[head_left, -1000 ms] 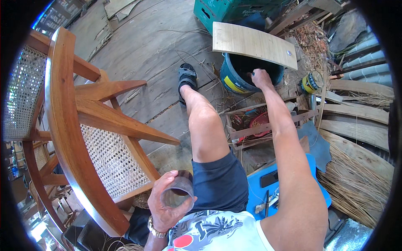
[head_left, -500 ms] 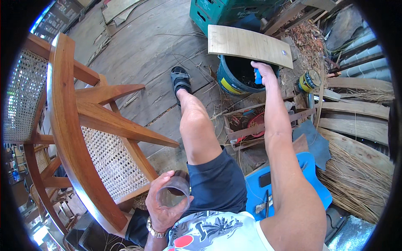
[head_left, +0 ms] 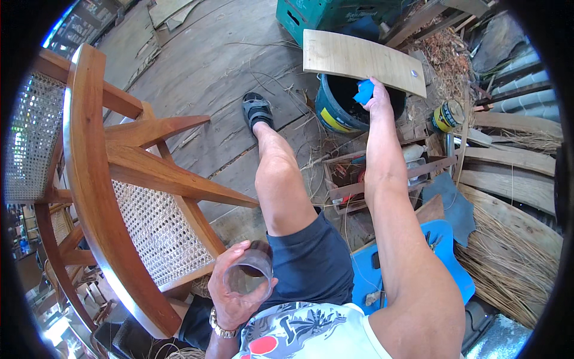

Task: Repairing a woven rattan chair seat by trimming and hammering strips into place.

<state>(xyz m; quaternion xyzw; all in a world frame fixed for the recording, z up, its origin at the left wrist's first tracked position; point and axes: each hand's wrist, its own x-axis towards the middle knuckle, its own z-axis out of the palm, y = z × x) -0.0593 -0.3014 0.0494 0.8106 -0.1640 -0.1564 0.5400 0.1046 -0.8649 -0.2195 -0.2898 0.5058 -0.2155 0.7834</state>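
Observation:
My left hand (head_left: 230, 290), with a watch on its wrist, is wrapped around a clear round cup (head_left: 250, 270) with a darkish lower part, held over my lap. What is inside the cup is hard to make out. My right arm reaches out to a dark bucket (head_left: 336, 113) with a yellow label. Over the bucket's opening, my right hand (head_left: 379, 100) grips a small blue piece (head_left: 363, 92), whose kind I cannot make out. Just above that hand, a thin wooden board (head_left: 362, 60) lies across the bucket's far rim.
Wooden chairs with woven cane seats (head_left: 158, 230) stand at the left. A green crate (head_left: 335, 18) is behind the bucket. Nearer lie a wooden box (head_left: 338, 194) of odds and ends and a blue plastic seat (head_left: 442, 257). A yellow-labelled can (head_left: 447, 115) and cane strands (head_left: 496, 269) are at right.
My right hand has moved a little left over the bucket, and the blue piece has turned to show a broader face. My left hand keeps the cup in the same place.

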